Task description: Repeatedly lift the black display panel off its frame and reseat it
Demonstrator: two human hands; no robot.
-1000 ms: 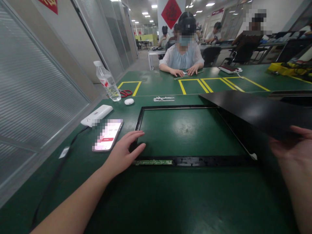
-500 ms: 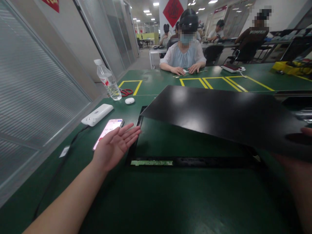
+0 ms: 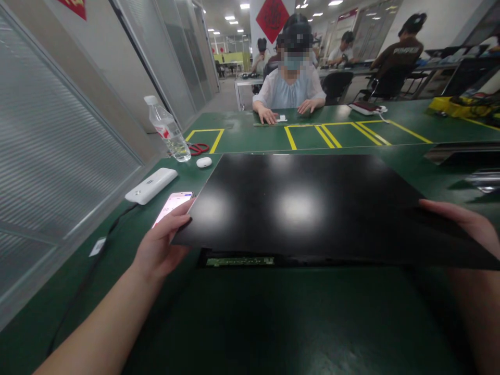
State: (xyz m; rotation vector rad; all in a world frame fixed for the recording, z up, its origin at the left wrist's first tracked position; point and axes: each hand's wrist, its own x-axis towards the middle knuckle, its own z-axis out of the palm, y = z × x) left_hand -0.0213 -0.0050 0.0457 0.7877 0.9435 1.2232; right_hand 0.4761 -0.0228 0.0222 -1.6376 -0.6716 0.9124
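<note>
A thin, glossy black panel (image 3: 312, 208) is held nearly level above the table between my two hands. My left hand (image 3: 162, 242) grips its left edge, thumb on top and fingers underneath. At the right edge my right hand (image 3: 464, 221) has its thumb on top; its fingers are hidden below the panel. Underneath lies a dark frame (image 3: 312, 259), of which only the near bar shows. A green strip like a circuit board (image 3: 240, 261) sits on that bar's left part.
On the left are a lit phone (image 3: 174, 203), a white power bank (image 3: 152, 186) with a black cable, a white earbud case (image 3: 203, 162), red-handled scissors (image 3: 198, 149) and a water bottle (image 3: 167, 130). Metal parts (image 3: 484, 178) lie at right. Across the table (image 3: 250, 317) sits a person (image 3: 289, 83).
My left hand has closed on the panel's left edge, where it was open before. The panel has swung lower and more level, covering most of the frame. The person opposite has moved their hands apart.
</note>
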